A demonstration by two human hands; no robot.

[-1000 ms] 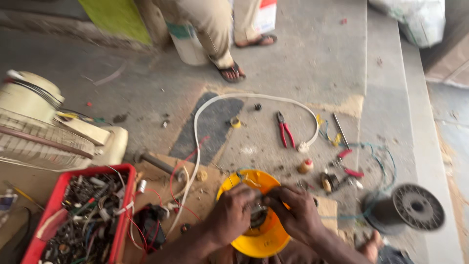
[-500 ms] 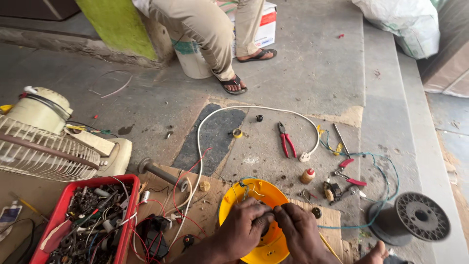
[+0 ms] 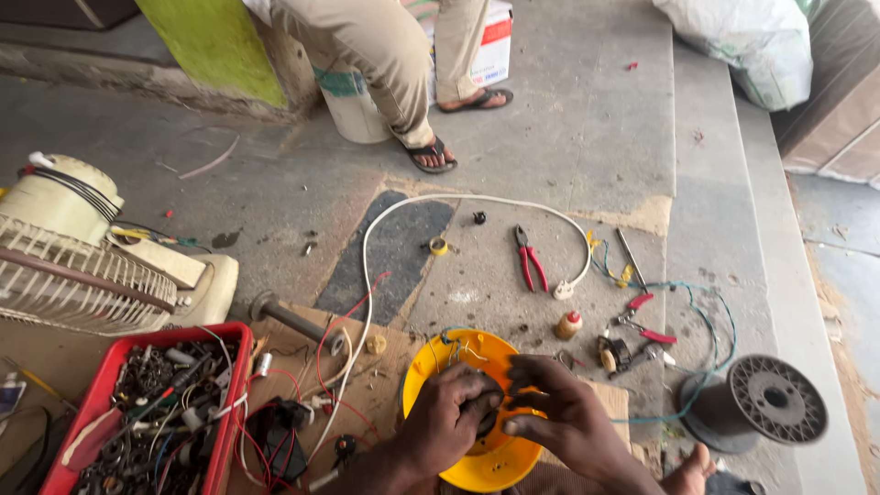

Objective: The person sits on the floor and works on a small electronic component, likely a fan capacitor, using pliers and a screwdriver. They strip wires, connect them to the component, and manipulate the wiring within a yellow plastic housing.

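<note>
**Both hands on a small dark part over the yellow bowl**

The left hand (image 3: 451, 414) and right hand (image 3: 561, 412) pinch a small dark part (image 3: 486, 412) together, fingers curled around it, just above the yellow bowl (image 3: 431, 367). Left of them lie tangled red wires (image 3: 316, 362) and a red tray (image 3: 101, 394) of scrap parts. Beyond, red-handled pliers (image 3: 529, 259) sit inside a white cable (image 3: 367, 275) loop. A dark spool (image 3: 768, 401) stands to the right. Farther back, another person's sandalled foot (image 3: 429, 154) rests on the floor.
</note>
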